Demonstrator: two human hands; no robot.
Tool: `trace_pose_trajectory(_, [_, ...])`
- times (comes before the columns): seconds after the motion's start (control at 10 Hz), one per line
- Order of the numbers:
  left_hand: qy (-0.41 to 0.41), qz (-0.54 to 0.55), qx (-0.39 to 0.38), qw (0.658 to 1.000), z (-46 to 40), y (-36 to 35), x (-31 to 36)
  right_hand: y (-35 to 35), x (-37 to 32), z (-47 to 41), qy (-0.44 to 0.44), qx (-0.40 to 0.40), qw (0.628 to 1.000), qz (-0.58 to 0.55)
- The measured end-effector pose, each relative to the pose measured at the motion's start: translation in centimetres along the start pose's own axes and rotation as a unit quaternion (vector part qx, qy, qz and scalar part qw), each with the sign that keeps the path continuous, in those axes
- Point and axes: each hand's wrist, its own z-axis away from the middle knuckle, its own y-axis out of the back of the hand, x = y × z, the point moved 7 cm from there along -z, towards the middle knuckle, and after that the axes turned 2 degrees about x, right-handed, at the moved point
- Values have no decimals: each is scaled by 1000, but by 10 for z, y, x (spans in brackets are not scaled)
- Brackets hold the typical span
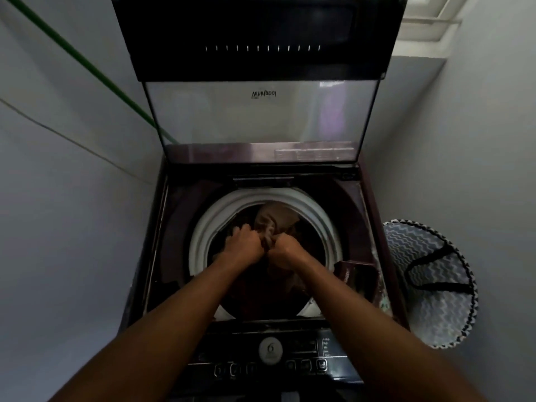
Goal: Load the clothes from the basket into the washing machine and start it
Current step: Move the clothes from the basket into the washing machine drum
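A dark top-loading washing machine stands in front of me with its glass lid raised upright. Inside the white drum rim lie dark clothes and a beige garment. My left hand and my right hand are side by side over the drum opening, both with curled fingers gripping a bunched part of the beige garment between them. The laundry basket, patterned with grey zigzags and black handles, sits on the floor right of the machine and looks empty inside.
The control panel with a round dial and a row of buttons runs along the machine's near edge. A detergent tray sits open at the drum's right. Grey walls close in on both sides; a green hose crosses the left wall.
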Motion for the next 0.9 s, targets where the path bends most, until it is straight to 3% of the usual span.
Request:
trace_pose_trajectory(0.1, [16,15,-59,998,-17,-28,-19,-13,12,-15,0,-29,999,40])
trace_pose_trajectory(0.2, [-35,25,-84,996,-24,-49,-18,-34,27,-31,-14,-58,996,68])
trace_pose_trajectory(0.3, [-58,73,-87,992,-29,-73,-21,-57,41,-45,-47,-69,993,85])
trace_pose_trajectory(0.5, [-9,113,-68,991,-100,-153,-82,-73,39,-85,-21,-58,994,95])
trace_pose_trajectory(0.7, [-17,129,-73,989,-78,-124,-73,-86,40,-108,-4,-15,999,30])
trace_pose_trajectory(0.8, [-21,94,-117,988,-65,-122,-72,-96,42,-105,-17,-32,999,33])
trace_pose_trajectory(0.9, [-27,70,-160,984,-57,-114,-70,-84,23,-67,-56,-107,991,51])
